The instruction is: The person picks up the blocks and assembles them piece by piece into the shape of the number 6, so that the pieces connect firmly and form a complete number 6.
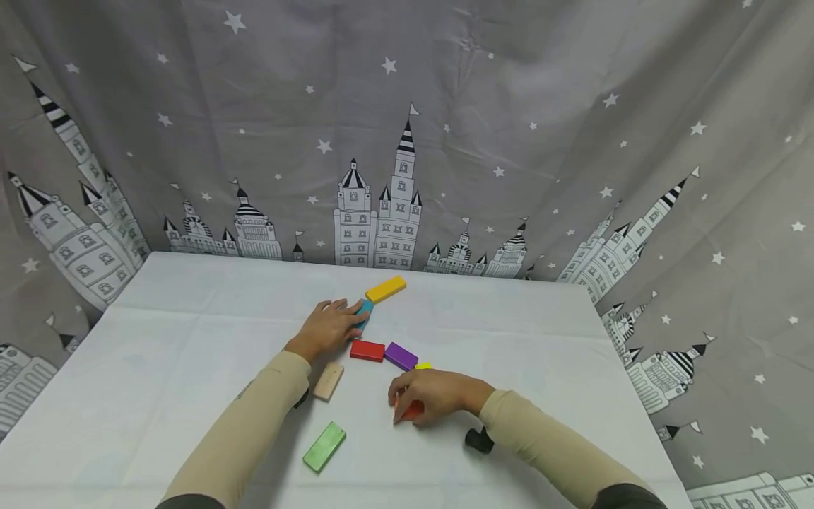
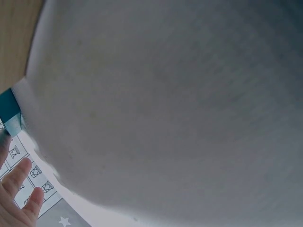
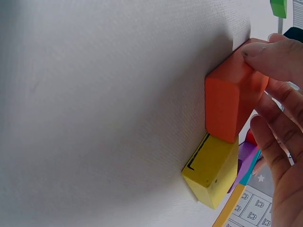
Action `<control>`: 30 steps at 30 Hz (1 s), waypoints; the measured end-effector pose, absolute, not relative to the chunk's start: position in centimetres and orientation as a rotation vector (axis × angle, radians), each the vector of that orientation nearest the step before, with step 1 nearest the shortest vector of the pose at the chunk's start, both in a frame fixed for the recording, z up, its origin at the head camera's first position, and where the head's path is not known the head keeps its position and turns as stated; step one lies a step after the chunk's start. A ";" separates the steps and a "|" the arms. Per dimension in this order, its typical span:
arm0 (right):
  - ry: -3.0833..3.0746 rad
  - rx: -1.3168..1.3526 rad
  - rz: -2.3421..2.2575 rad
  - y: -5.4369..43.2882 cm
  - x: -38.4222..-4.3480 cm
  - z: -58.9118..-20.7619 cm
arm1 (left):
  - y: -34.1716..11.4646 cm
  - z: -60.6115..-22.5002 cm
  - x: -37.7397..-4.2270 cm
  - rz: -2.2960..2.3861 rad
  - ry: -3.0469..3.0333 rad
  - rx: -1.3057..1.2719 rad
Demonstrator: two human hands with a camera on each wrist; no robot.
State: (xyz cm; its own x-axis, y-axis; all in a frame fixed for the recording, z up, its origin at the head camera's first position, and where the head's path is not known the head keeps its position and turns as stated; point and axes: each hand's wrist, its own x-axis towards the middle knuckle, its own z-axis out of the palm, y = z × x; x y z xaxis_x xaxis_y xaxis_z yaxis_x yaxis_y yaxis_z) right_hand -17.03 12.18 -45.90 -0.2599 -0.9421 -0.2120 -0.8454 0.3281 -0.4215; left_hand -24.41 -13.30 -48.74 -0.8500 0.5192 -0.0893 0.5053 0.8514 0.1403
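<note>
My left hand [image 1: 327,327] holds a blue wooden block [image 1: 364,314] by its near part, just below a yellow-orange block [image 1: 386,289]. In the left wrist view the same blue block [image 2: 9,111] shows at the left edge, beside the fingertips. My right hand [image 1: 439,396] pinches an orange-red block [image 1: 410,410] between thumb and fingers. In the right wrist view, that orange-red block [image 3: 232,90] lies end to end against a yellow block [image 3: 213,163]. A purple block [image 1: 401,356] and a red block [image 1: 367,350] lie between my hands, making a bent line with the yellow one.
A plain wood block [image 1: 328,382] lies near my left wrist, and a green block [image 1: 324,447] lies closer to me. The white-covered table [image 1: 191,339] ends at a grey curtain [image 1: 445,141] printed with castles and stars. Black wrist gear [image 1: 479,441] hangs under my right wrist.
</note>
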 end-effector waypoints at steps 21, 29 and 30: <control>2.186 -1.544 -0.324 12.7 -16.8 -45.8 | -13.1 -48.6 -24.3 0.175 2.889 0.792; 2.193 -1.527 -0.316 12.7 -16.8 -45.8 | -13.1 -48.5 -24.4 0.158 2.888 0.799; 2.192 -1.529 -0.315 12.7 -16.8 -45.8 | -13.1 -48.6 -24.4 0.170 2.882 0.789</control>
State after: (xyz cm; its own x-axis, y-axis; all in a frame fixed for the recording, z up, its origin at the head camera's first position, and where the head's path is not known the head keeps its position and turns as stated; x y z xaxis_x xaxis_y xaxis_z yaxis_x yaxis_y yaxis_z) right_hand -16.77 12.65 -45.81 -0.2867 -0.9304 -0.2286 -0.8284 0.3606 -0.4286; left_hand -24.40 -13.07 -48.59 -0.8506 0.5135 -0.1130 0.4966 0.8553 0.1480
